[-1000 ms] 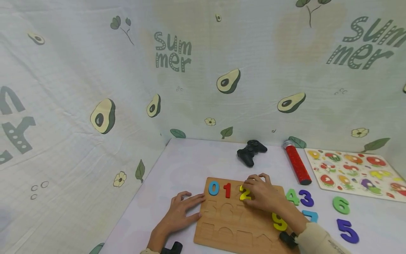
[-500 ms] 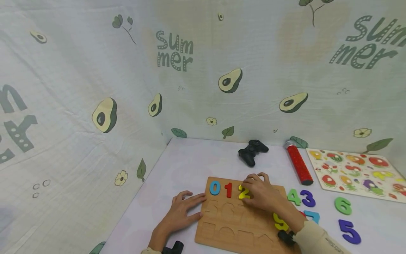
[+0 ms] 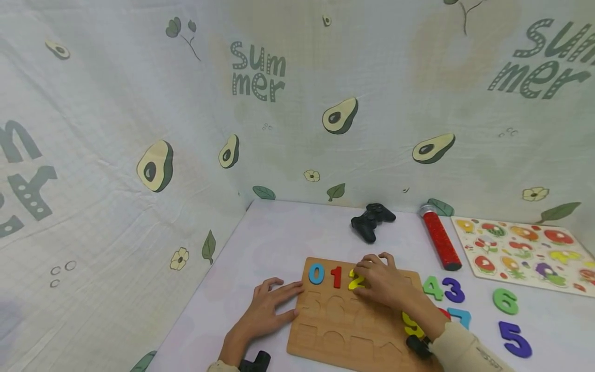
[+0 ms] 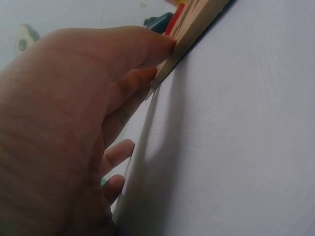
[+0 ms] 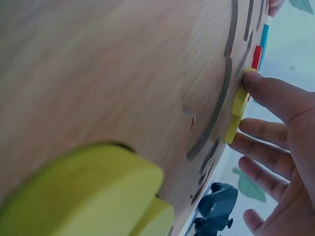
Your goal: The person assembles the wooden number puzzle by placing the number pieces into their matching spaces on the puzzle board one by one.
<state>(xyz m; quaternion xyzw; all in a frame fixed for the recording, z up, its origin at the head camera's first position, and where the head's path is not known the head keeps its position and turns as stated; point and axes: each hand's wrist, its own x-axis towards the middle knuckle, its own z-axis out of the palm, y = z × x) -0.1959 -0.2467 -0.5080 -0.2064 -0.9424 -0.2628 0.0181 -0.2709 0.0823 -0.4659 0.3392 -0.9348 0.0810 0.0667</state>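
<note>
A wooden number board [image 3: 332,330] lies on the table with recessed outlines. Along its top row are a blue 0 [image 3: 316,274], a red 1 [image 3: 336,277] and a yellow number 2 [image 3: 355,282]. My right hand [image 3: 383,281] pinches the yellow 2 between thumb and fingers, covering part of it. In the right wrist view, the thumb [image 5: 266,93] is on one side of the yellow 2 [image 5: 237,110] and the fingers are on the other. My left hand [image 3: 267,312], fingers spread, touches the board's left edge [image 4: 189,37]. A yellow 9 [image 3: 411,324] sits beneath my right forearm.
To the right lie a green 4 [image 3: 433,288], purple 3 [image 3: 453,290], green 6 [image 3: 505,301], blue 7 [image 3: 461,316] and purple 5 [image 3: 515,339]. Behind the board are a black game controller [image 3: 372,222], a red tube [image 3: 441,240] and a fruit puzzle board [image 3: 525,253].
My right hand has shifted the yellow 2 slightly left, closer to the red 1. The left hand stays at the board's edge. The head view has tilted a little.
</note>
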